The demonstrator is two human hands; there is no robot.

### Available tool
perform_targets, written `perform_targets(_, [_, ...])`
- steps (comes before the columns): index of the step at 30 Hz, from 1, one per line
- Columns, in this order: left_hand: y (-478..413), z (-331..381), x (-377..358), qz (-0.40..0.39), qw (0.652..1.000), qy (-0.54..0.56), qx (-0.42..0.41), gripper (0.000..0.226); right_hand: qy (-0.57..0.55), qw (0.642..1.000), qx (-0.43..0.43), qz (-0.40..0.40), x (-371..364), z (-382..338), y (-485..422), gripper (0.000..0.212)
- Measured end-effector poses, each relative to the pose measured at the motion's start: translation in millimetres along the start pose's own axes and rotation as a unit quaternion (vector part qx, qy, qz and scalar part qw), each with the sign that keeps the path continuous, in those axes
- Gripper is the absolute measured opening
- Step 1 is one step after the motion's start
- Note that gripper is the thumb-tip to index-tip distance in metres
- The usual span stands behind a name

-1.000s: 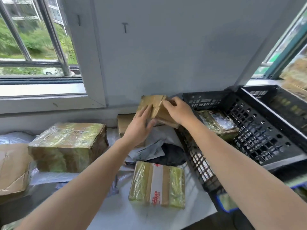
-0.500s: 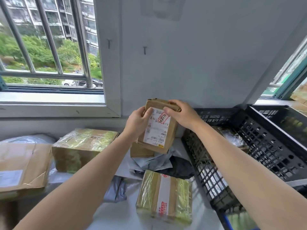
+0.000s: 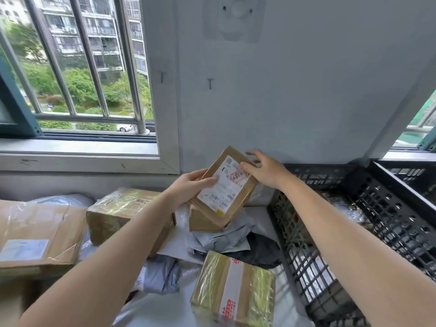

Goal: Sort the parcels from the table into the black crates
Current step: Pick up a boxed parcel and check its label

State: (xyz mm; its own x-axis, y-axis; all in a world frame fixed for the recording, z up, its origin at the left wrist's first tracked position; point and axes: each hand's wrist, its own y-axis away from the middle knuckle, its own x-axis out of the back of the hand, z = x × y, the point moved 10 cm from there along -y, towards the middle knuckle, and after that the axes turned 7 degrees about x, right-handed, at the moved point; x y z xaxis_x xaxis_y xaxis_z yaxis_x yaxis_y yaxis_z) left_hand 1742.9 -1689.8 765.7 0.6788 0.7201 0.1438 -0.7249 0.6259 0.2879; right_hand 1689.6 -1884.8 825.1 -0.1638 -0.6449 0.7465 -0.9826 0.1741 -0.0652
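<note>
A small brown cardboard parcel [image 3: 221,192] with a white shipping label is held tilted above the table [image 3: 169,310], label facing me. My left hand [image 3: 188,185] grips its left edge, thumb on the label. My right hand [image 3: 266,171] lies at the parcel's upper right corner; its thumb touches the label and its fingers are spread loosely. To the right stands a black crate [image 3: 387,208] with a film-wrapped parcel [image 3: 349,208] inside, and a second black crate [image 3: 405,171] lies behind it.
On the table lie a tape-wrapped box [image 3: 233,291], a plastic-wrapped box [image 3: 122,208], a large flat carton [image 3: 40,234], a small box [image 3: 203,223] under the held parcel, grey mailer bags [image 3: 219,239] and a black bag [image 3: 262,251]. A wall and barred window stand behind.
The parcel was lifted from the back of the table and turned label up. My right hand's grip on its top edge has loosened into spread fingers; the view tilted upward.
</note>
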Motion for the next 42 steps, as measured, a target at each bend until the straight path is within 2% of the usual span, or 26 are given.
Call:
perform_targets(4, [-0.3,19.3,-2.2,-0.018,0.995,-0.102,-0.001,0.043,-0.035,0.997,0.054,-0.040,-3.8,-14.7,2.7,0.071])
perform_targets(7, [-0.3,36.1,-4.0,-0.010,0.992,-0.128,-0.019,0.039,-0.093,0.991,0.051,-0.078,-9.6,-15.8,5.4,0.055])
perform_targets(9, [0.2,47.2,8.8,0.064,0.991,-0.110,-0.042,0.050,-0.106,0.993,0.048,-0.017,1.5,-10.3,3.7,0.040])
perform_targets(11, [3.8,54.5,29.8,0.189,0.975,-0.101,-0.065,0.071,-0.115,0.990,0.031,0.078,15.9,0.8,3.9,0.037])
perform_targets(13, [7.0,42.2,32.8,0.239,0.969,-0.051,-0.034,0.086,-0.161,0.975,-0.014,0.156,20.3,16.1,7.2,0.039])
perform_targets(14, [6.0,31.0,26.5,0.228,0.974,-0.006,-0.010,0.084,-0.188,0.965,-0.036,0.179,18.4,22.7,9.1,0.040])
perform_targets(15, [4.0,21.0,18.1,0.204,0.978,0.048,0.004,0.073,-0.205,0.959,-0.053,0.189,15.0,27.2,11.1,0.040])
perform_targets(17, [0.9,7.6,5.8,0.174,0.975,0.139,0.013,0.049,-0.180,0.967,-0.067,0.169,7.2,29.8,13.7,0.040])
perform_targets(20, [3.3,5.5,11.5,0.192,0.963,0.189,-0.019,0.068,-0.091,0.992,-0.028,0.086,-5.8,22.9,15.5,0.038])
perform_targets(23, [8.1,14.6,11.9,0.196,0.965,0.165,-0.059,0.060,-0.117,0.992,0.031,0.034,-19.5,10.5,18.6,0.031])
perform_targets(27, [14.8,33.0,0.9,0.185,0.967,0.133,-0.114,0.069,-0.123,0.987,0.084,0.056,-23.3,-7.8,24.0,0.043])
perform_targets(32, [21.1,43.7,-9.5,0.157,0.975,0.078,-0.135,0.076,-0.135,0.984,0.101,0.062,-24.0,-9.5,28.5,0.048])
perform_targets(42, [28.3,49.7,-16.2,0.166,0.974,0.072,-0.135,0.076,-0.137,0.982,0.115,0.059,-15.9,-9.1,29.6,0.050])
